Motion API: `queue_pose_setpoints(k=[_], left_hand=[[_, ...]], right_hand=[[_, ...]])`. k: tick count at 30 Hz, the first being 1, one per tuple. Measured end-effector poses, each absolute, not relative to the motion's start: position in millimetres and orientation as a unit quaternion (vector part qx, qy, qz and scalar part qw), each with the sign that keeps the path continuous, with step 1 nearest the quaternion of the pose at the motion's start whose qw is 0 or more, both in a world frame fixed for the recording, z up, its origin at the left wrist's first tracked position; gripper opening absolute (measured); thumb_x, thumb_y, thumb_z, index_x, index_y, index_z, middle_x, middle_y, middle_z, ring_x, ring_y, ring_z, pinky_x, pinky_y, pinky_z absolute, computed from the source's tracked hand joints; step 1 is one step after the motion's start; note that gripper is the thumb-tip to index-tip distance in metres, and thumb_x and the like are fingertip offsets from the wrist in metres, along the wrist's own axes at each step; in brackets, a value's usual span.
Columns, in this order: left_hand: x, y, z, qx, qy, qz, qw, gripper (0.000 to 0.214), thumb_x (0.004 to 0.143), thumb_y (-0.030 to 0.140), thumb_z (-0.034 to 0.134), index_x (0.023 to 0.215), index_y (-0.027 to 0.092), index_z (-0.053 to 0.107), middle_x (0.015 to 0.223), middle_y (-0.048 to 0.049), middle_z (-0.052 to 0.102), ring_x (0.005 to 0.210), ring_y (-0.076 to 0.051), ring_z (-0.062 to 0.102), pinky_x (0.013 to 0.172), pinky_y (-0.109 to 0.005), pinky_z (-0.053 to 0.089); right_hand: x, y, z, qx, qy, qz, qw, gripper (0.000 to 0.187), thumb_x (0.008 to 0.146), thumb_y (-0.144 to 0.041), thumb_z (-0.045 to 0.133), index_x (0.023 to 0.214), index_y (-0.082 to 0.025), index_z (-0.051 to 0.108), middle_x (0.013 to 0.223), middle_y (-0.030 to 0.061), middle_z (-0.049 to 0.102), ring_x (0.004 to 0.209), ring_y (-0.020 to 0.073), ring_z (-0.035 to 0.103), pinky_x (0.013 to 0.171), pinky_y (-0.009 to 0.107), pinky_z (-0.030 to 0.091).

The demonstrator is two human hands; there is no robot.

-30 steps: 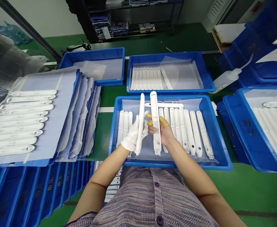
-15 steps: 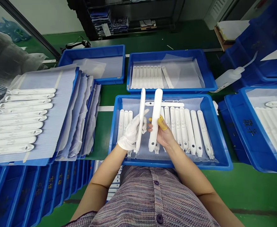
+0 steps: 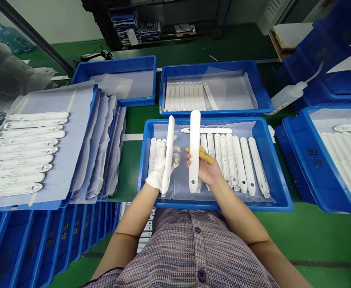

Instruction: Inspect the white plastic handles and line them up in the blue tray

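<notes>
The white-gloved left hand [image 3: 163, 168] is closed around a long white plastic bar [image 3: 168, 156], and the bare right hand [image 3: 204, 170] grips a second white plastic bar [image 3: 194, 152]. Both bars stand over a blue plastic tray [image 3: 223, 205] at twelve o'clock. They look light, stiff and smooth, so a mid-shaft hold seems safest.
</notes>
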State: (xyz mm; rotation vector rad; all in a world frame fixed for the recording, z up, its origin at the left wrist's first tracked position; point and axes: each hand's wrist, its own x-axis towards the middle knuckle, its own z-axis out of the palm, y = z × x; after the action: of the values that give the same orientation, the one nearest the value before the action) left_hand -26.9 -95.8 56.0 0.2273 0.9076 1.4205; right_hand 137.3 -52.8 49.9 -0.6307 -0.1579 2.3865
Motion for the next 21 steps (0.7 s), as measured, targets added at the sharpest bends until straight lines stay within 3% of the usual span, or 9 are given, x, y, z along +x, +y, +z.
queue_pose_setpoints(k=[2,6,11,16,21], left_hand=[[-27,-96,57,0.079,0.405,0.623,0.664,0.051,0.090,0.054,0.070,0.125,0.016,0.064,0.083,-0.0016,0.065,0.053,-0.007,0.054,0.040,-0.016,0.043],[-23,-96,63,0.063,0.383,0.611,0.690,0.041,0.087,0.022,0.077,0.126,0.015,0.066,0.083,0.0007,0.062,0.052,-0.003,0.046,0.043,-0.013,0.041],[-13,-96,71,0.061,0.334,0.629,0.699,0.044,0.097,0.041,0.066,0.133,0.016,0.066,0.086,-0.0025,0.064,0.063,-0.008,0.057,0.059,-0.018,0.053],[-11,-96,75,0.070,0.346,0.621,0.700,0.050,0.100,0.053,0.055,0.134,0.019,0.066,0.086,-0.0039,0.066,0.060,-0.010,0.057,0.055,-0.020,0.052],[-13,-97,75,0.077,0.342,0.616,0.705,0.052,0.100,0.055,0.054,0.136,0.019,0.066,0.087,-0.0046,0.066,0.061,-0.010,0.058,0.054,-0.020,0.051]], right_hand=[[136,-51,49,-0.245,-0.030,0.913,0.325,0.018,0.085,-0.017,0.064,0.101,-0.025,0.066,0.101,0.0012,0.074,0.083,0.0138,0.068,0.071,0.028,0.061],[136,-50,47,-0.258,-0.004,0.910,0.323,0.014,0.090,-0.021,0.061,0.102,-0.024,0.066,0.102,0.0026,0.074,0.083,0.0154,0.068,0.070,0.031,0.063],[137,-51,43,-0.245,-0.051,0.919,0.306,0.013,0.092,-0.028,0.061,0.103,-0.023,0.066,0.098,0.0025,0.071,0.085,0.0152,0.069,0.074,0.031,0.063],[140,-54,40,-0.218,-0.074,0.918,0.324,0.020,0.083,-0.027,0.073,0.102,-0.025,0.067,0.099,0.0001,0.071,0.085,0.0128,0.069,0.075,0.027,0.063],[141,-57,41,-0.232,-0.098,0.910,0.328,0.023,0.080,-0.028,0.073,0.103,-0.027,0.067,0.104,0.0009,0.071,0.085,0.0150,0.069,0.074,0.032,0.064]])
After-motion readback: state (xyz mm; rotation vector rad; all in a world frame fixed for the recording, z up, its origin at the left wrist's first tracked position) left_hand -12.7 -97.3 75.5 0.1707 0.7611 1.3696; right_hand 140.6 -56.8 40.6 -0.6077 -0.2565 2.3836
